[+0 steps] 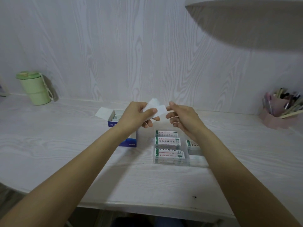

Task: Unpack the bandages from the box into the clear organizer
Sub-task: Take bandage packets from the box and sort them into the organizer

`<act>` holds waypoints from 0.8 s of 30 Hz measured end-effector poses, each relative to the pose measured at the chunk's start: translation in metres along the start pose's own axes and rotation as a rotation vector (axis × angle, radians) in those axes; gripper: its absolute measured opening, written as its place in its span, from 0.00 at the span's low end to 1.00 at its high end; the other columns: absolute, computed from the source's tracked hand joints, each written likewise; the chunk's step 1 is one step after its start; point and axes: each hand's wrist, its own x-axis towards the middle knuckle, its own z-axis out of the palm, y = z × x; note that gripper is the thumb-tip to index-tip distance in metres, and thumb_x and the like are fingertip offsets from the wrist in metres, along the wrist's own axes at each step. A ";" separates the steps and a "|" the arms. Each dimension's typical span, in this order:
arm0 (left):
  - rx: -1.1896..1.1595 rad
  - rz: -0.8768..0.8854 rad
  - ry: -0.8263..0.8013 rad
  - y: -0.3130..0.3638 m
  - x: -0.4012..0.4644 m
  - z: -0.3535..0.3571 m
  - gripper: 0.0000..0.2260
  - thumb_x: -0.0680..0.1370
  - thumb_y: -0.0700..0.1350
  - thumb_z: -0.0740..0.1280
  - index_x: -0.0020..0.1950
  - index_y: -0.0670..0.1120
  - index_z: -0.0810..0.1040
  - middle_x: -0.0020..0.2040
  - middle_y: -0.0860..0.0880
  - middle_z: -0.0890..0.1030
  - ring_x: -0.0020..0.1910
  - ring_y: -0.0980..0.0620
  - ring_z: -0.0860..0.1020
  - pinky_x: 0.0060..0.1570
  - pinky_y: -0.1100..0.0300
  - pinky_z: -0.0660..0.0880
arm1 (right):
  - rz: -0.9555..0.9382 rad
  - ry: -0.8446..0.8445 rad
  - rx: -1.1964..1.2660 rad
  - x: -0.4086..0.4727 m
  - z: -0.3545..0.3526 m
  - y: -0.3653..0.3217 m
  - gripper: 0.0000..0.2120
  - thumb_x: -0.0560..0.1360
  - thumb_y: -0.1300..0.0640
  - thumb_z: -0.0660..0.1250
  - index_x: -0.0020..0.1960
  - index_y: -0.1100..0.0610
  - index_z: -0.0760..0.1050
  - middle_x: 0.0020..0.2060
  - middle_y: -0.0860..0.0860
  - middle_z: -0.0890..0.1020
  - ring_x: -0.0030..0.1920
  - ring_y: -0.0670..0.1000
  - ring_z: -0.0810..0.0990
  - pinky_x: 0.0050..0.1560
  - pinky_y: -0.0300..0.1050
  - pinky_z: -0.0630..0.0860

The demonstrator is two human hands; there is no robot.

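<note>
My left hand [137, 114] pinches a few white bandage strips [155, 107] in the air above the desk, thumb on top. My right hand [182, 117] is just to the right, its fingertips at the strips' right end, fingers loosely curled. The blue and white bandage box [114, 119] lies open behind my left wrist, with more strips inside. The clear organizer [172, 163] sits below my right hand; several wrapped bandages [168, 141] with green and red print lie in its compartments.
A green lidded cup [34, 88] stands at the back left against the wall. A pink holder full of pens [278, 110] is at the back right. A white lamp shade [246, 17] hangs at the top right. The desk's front edge [147, 207] is near me.
</note>
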 end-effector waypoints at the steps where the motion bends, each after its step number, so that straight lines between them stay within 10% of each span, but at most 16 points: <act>1: 0.006 -0.011 -0.043 -0.001 0.001 0.002 0.07 0.80 0.41 0.63 0.51 0.40 0.79 0.36 0.52 0.83 0.26 0.62 0.75 0.30 0.70 0.73 | 0.036 -0.070 0.126 -0.003 -0.002 -0.005 0.14 0.78 0.49 0.63 0.48 0.59 0.80 0.35 0.53 0.80 0.32 0.47 0.76 0.35 0.38 0.73; 10: 0.451 0.057 -0.353 0.009 0.006 0.027 0.14 0.83 0.47 0.53 0.56 0.41 0.76 0.49 0.47 0.82 0.36 0.59 0.74 0.37 0.68 0.70 | -0.020 -0.126 0.176 -0.005 -0.014 -0.009 0.11 0.76 0.57 0.66 0.44 0.66 0.80 0.38 0.57 0.84 0.40 0.49 0.83 0.45 0.34 0.79; 17: 0.594 0.001 -0.212 -0.004 0.012 0.045 0.22 0.79 0.48 0.65 0.71 0.45 0.67 0.68 0.47 0.72 0.67 0.49 0.69 0.62 0.58 0.66 | 0.006 0.010 -0.060 -0.001 -0.031 0.005 0.08 0.70 0.72 0.70 0.48 0.64 0.81 0.41 0.56 0.82 0.41 0.49 0.81 0.45 0.35 0.80; 24: 0.700 0.010 -0.249 -0.014 0.015 0.053 0.19 0.81 0.36 0.55 0.72 0.41 0.65 0.71 0.42 0.67 0.70 0.46 0.66 0.65 0.59 0.62 | -0.052 0.237 -0.374 0.010 -0.025 0.037 0.06 0.70 0.69 0.72 0.40 0.59 0.81 0.31 0.48 0.75 0.36 0.44 0.75 0.42 0.40 0.78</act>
